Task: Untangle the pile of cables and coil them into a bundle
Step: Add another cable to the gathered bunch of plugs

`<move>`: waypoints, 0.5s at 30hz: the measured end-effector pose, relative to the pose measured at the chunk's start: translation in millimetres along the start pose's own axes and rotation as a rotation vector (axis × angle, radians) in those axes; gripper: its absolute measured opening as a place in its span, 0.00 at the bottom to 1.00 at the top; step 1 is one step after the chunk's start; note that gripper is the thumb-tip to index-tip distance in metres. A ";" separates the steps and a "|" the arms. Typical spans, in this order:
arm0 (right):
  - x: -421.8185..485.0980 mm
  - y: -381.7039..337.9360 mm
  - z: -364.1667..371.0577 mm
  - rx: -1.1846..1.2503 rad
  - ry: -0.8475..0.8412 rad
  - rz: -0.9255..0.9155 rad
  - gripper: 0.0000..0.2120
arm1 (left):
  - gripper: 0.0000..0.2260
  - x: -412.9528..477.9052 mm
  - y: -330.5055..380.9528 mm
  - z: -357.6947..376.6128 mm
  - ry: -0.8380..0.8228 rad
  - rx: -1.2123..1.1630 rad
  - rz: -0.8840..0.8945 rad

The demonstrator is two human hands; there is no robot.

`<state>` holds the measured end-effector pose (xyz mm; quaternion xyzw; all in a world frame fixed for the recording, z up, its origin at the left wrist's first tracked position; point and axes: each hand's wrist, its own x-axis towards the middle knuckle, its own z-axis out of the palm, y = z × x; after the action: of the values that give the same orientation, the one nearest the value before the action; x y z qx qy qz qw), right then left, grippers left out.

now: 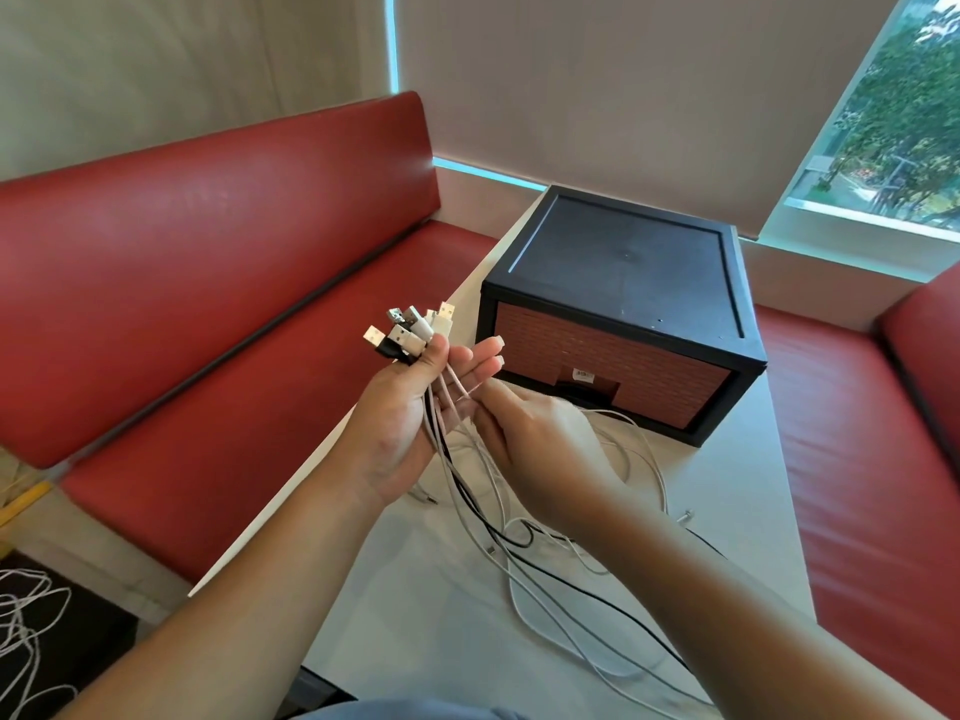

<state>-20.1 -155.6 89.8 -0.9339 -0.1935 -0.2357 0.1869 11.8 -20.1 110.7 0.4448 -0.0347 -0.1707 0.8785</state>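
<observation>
Left hand point(402, 423) was palm-up over the near-left edge of the table point(426, 615), holding the cables point(445, 459) as one bunch. The thumb point(436, 356) was clamped across them, while the other fingers point(480, 358) lay mostly straight under the strands.

USB plugs point(410, 330), a mix of white and black shells, fanned out above the thumb, pointing up and away.

Right hand point(535, 444) sat just beside the left one, back of hand to camera. Its fingertips pinched a pinkish cable point(457, 387) where it crossed the left palm. Exact finger contact was partly hidden by the hand itself.

Below the hands, the rest of the white, grey and black runs dropped to the table and lay in loose overlapping loops toward the near-right side. One free connector end point(687, 516) lay on the table right of the right wrist.

A black box point(623, 272) with a brick-pattern front stood on the far end of the table, close behind the hands. Red seat point(208, 283) ran along the left and right. More white cord point(21, 610) lay on the dark floor at lower left.
</observation>
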 end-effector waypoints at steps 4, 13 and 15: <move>-3.9 -2.9 5.7 -0.066 0.047 -0.013 0.14 | 0.14 3.0 2.1 -0.6 0.071 -0.063 0.040; -14.9 18.1 6.7 -0.037 -0.015 0.036 0.21 | 0.15 13.8 16.3 -10.3 0.147 -0.131 0.207; -18.4 28.7 3.9 -0.037 -0.009 0.036 0.19 | 0.15 16.8 24.8 -15.0 0.172 -0.146 0.244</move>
<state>-20.7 -183.5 69.8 -0.9416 -0.1731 -0.2314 0.1730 37.4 -0.5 119.8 0.3853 -0.0007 -0.0262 0.9224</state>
